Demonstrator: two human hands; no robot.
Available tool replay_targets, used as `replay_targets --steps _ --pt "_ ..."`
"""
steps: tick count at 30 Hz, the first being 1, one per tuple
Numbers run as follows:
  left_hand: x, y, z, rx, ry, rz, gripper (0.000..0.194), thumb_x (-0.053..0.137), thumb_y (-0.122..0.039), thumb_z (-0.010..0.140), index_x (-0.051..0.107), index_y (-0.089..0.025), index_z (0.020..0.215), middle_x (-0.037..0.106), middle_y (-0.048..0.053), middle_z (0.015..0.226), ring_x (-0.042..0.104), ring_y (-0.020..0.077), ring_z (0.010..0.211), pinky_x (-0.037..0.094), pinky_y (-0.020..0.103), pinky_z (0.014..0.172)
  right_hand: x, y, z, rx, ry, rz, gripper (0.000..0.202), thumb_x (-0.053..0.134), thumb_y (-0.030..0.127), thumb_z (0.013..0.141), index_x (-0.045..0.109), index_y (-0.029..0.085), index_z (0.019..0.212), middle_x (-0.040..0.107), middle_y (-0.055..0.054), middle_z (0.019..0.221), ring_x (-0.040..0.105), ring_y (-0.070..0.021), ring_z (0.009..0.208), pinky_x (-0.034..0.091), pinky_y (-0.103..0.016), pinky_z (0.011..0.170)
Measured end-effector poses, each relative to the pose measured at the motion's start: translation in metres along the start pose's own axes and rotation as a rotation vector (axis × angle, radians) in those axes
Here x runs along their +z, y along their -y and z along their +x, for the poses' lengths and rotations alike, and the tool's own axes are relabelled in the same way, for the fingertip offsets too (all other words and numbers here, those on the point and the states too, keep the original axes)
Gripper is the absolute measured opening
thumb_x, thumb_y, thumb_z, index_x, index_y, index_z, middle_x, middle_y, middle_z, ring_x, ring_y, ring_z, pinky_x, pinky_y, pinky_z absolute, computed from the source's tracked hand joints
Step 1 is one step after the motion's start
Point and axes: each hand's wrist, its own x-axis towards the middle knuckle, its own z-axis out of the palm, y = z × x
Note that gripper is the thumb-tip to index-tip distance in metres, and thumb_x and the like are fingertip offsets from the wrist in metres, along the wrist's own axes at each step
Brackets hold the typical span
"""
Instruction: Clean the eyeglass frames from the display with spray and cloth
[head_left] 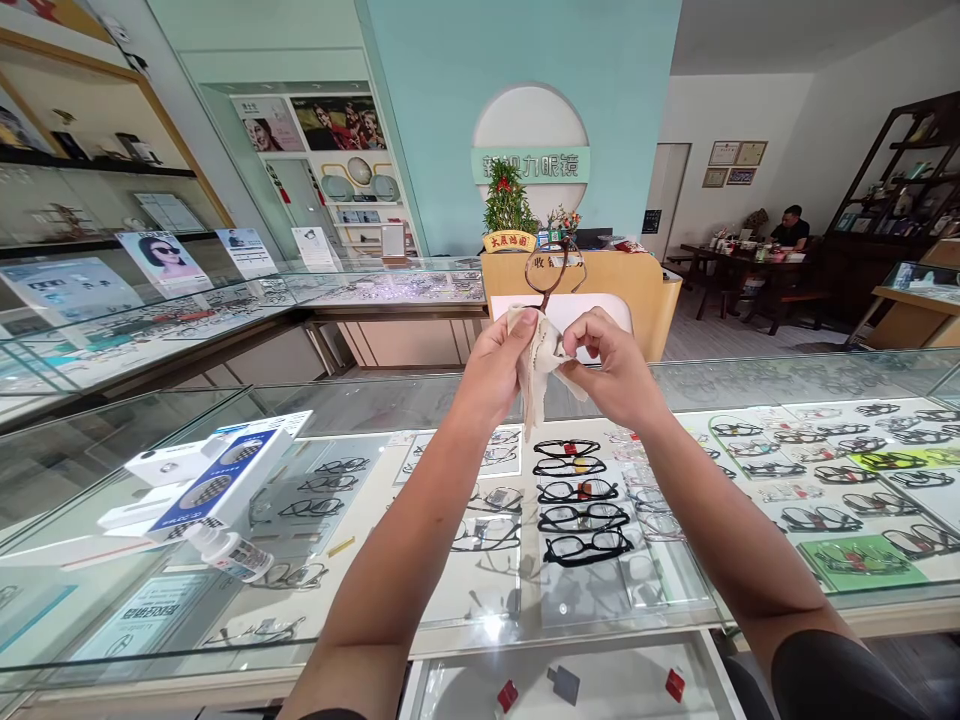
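Eyeglasses (pixel 546 293) are held up in the air over the glass worktop (pixel 660 615), toward its far edge, with one brown-rimmed lens uppermost and the lower part wrapped in a pale cloth (pixel 538 365). The left hand (pixel 495 368) has thumb and fingers closed on the cloth and, through it, on the eyeglasses; the right hand (pixel 611 368) is curled, its thumb and forefinger pinched on a fold of the same cloth. Work with the cloth looks under way: one lens stands out of it, the other seems covered, and how much is left I cannot tell. Open air surrounds both hands. A box (pixel 217 485) and a spray bottle (pixel 240 556) sit toward the worktop's left end, well apart from them; below the near edge, a drawer (pixel 622 695) is pulled out.
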Motion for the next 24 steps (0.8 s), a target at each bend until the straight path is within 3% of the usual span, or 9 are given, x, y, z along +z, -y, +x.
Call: replay_targets --steps 24 --pt "0.0005 0.0058 0.0024 -0.023 -0.003 -0.024 0.040 0.090 -0.050 0.081 0.068 -0.017 0.083 0.061 -0.003 0.071 0.055 0.0080 0.061 0.046 0.019 0.058 -0.0009 -0.0047 -0.0006 -0.021 0.112 0.040 0.020 0.061 0.007 0.084 0.054 0.026 0.082 0.051 0.000 0.085 0.047 -0.0207 0.085 0.036 -0.036 0.076"
